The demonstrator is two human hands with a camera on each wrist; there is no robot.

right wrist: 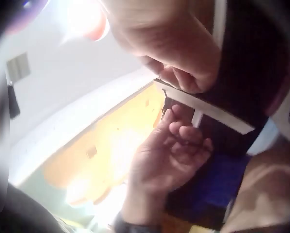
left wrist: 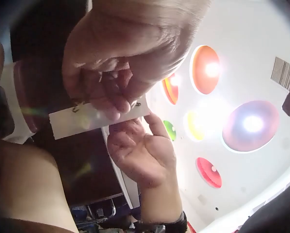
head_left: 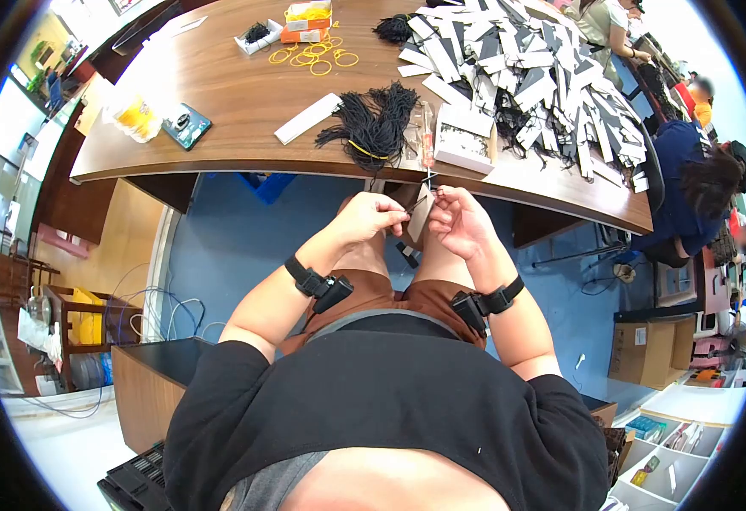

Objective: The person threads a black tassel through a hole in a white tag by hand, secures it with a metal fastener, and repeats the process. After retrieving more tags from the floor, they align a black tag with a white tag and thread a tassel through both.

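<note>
Over the lap, just below the table's front edge, both hands work on a narrow white card tag (head_left: 421,215). My left hand (head_left: 368,215) pinches a thin dark cord at the tag's side. On the other side my right hand (head_left: 463,223) holds the tag near its upper end with thumb and fingertips. In the left wrist view the tag (left wrist: 69,125) slants below the left hand's fingers, the dark cord showing at its edge. Seen from the right wrist, the tag (right wrist: 218,110) runs edge-on between both hands, and a small dark loop (right wrist: 165,103) hangs near the left fingertips.
On the table (head_left: 220,94) lie a banded bundle of black cords (head_left: 373,128), a white strip (head_left: 308,117), an orange-handled tool (head_left: 427,140) and a white box (head_left: 465,140). A large tag pile (head_left: 535,77) covers the right side. Yellow bands (head_left: 313,56) and a phone (head_left: 187,127) lie left.
</note>
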